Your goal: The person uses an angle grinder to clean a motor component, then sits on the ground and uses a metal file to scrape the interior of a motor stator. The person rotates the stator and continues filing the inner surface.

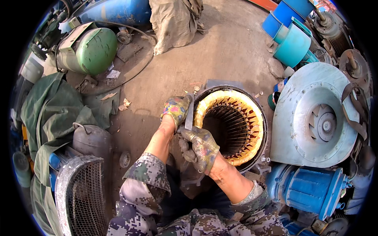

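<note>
Directly in front of me stands an open, round motor stator with a dark housing, yellow-wrapped winding ends round its mouth and dark slots inside. A flat grey metal strip lies lengthwise along the left side of its rim. My right hand, in a stained patterned glove, is closed round the near end of the strip. Beside the strip's far part is my left hand, gloved alike, its fingers curled against the metal and partly hidden. Whether the strip touches the winding, I cannot tell.
A grey fan housing and a blue motor crowd the right. Teal and blue machine parts stand farther back. On the left are a green tank, a green tarp and a mesh guard. A hose crosses the ground.
</note>
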### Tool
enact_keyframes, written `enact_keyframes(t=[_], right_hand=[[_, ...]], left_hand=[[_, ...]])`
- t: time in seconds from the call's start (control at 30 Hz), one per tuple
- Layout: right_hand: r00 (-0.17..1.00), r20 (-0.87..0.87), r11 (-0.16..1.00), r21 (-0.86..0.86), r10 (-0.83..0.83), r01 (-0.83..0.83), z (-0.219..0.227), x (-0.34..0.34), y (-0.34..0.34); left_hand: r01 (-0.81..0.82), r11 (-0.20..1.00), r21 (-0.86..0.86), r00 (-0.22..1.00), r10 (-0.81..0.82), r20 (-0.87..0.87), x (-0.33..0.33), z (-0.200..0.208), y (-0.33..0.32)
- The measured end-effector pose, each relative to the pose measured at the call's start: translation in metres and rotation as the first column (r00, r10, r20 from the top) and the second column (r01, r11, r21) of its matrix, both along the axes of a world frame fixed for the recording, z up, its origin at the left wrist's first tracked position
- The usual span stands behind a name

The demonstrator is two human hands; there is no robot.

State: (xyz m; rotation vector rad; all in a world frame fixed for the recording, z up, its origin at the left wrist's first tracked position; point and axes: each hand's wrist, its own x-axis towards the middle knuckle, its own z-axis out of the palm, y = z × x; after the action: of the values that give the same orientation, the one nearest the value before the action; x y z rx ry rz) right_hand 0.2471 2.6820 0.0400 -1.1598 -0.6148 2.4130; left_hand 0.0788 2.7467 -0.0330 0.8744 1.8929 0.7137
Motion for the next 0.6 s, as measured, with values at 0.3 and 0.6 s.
enact_keyframes(t=[0.3,0.6], right_hand=[[0.996,-0.08,0.998,-0.053,-0.028,0.023,-0.015,-0.006,0.013],[0.998,-0.041,0.999,0.035,0.037,-0.036,0.0,0.012,0.007]], left_hand=[[-0.013,0.998,0.067,0.997,0.018,-0.069,-0.009,-0.027,0.011],[-0.051,0.994,0.1,0.99,0.064,-0.126,0.003,0.013,-0.002]])
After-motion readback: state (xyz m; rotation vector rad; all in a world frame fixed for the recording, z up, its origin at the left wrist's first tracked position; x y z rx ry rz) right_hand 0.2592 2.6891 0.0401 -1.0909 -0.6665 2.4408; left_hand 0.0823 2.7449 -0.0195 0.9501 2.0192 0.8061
